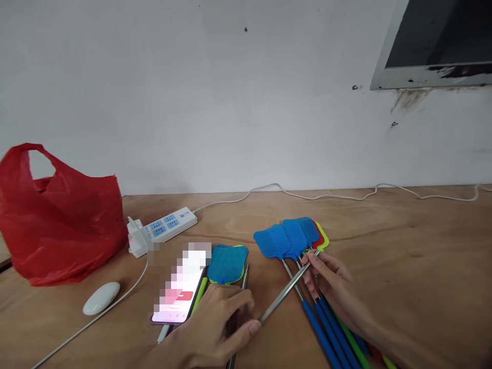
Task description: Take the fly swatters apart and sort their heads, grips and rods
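Note:
My right hand (332, 279) is closed with thumb and fingertips on the upper end of a thin metal rod (287, 290). The rod slants down to the left, its lower end at the thumb of my left hand (221, 320), whose fingers are curled in. Below and beside my right hand lie several fly swatters with blue heads (272, 241), metal shafts and blue handles (321, 333). Red and yellow-green heads peek out behind them. Just beyond my left hand are stacked teal and yellow-green swatter heads (227, 264). Another metal rod (245, 275) lies beside them, partly hidden by my left hand.
A lit phone (180, 292) lies left of my left hand, its screen partly blurred. Farther left are a white oval device (101, 298), a white power strip (172, 224) with a cable, and a red plastic bag (73, 225). The wooden table (415, 256) meets a pale wall.

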Demonstrator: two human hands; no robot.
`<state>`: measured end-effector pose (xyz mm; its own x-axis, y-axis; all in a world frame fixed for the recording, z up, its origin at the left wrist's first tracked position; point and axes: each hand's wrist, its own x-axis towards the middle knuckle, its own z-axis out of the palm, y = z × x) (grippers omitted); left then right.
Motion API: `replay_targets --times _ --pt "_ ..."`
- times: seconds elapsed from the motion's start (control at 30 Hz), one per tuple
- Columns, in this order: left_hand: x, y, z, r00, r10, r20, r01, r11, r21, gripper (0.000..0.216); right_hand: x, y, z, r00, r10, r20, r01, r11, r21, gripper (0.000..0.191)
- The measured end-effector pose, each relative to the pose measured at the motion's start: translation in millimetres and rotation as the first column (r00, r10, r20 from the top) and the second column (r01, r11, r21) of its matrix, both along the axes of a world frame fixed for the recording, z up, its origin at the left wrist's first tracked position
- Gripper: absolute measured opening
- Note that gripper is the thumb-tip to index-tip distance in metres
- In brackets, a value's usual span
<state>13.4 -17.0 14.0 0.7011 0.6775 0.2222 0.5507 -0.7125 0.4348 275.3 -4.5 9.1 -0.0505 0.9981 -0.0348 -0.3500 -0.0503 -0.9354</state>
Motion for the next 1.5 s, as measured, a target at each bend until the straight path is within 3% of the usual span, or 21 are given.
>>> replay_targets --times 0.07,0.17,0.27,0.37,0.47,0.7,1.0,1.17,1.33,1.5 --pt "-1 3 0.1 0.996 0.089 -0.007 -0.089 0.996 0.027 0.029 3 3 2.2 0.995 -0.057 0.081 0.061 0.997 -0.048 0.049" --pt "-3 8 -2.3 0.961 0.249 -0.12 -0.236 0.965 0.112 0.035 6 6 1.3 0.961 0.053 0.27 -0.03 0.996 -0.088 0.054" --pt "-2 11 -5.2 0.931 0.282 -0.23 -0.252 0.956 0.151 0.036 4 5 -4.6 0.896 0.22 0.386 -0.201 0.976 -0.089 0.06" --pt "1 10 -6.0 0.925 0.271 -0.264 -0.243 0.961 0.135 0.037 1 3 -10.4 0.872 0.264 0.413 -0.268 0.962 -0.049 0.076" --pt "2 8 -5.2 0.928 0.264 -0.262 -0.245 0.964 0.101 0.041 2 3 -12.1 0.888 0.217 0.406 -0.244 0.97 0.016 0.074" --pt "3 4 -1.6 0.933 0.241 -0.266 -0.236 0.971 0.05 0.044 8 3 -7.1 0.87 0.105 0.481 -0.196 0.97 0.143 0.037" --pt "5 3 -4.0 0.92 0.184 -0.347 -0.177 0.983 0.05 0.034 12 2 -6.6 0.846 0.034 0.532 -0.164 0.966 0.199 0.034" --pt "6 6 -10.9 0.906 0.245 -0.346 -0.246 0.968 0.043 0.038 11 -1 -7.9 0.822 0.047 0.567 -0.2 0.957 0.211 0.029" --pt "7 9 -14.1 0.902 0.304 -0.307 -0.312 0.95 0.025 0.042 12 0 -10.9 0.755 0.01 0.656 -0.227 0.942 0.248 0.028" --pt "10 6 -6.4 0.905 0.314 -0.288 -0.342 0.938 -0.053 0.038 14 2 -14.6 0.592 -0.201 0.781 -0.217 0.893 0.394 0.018"
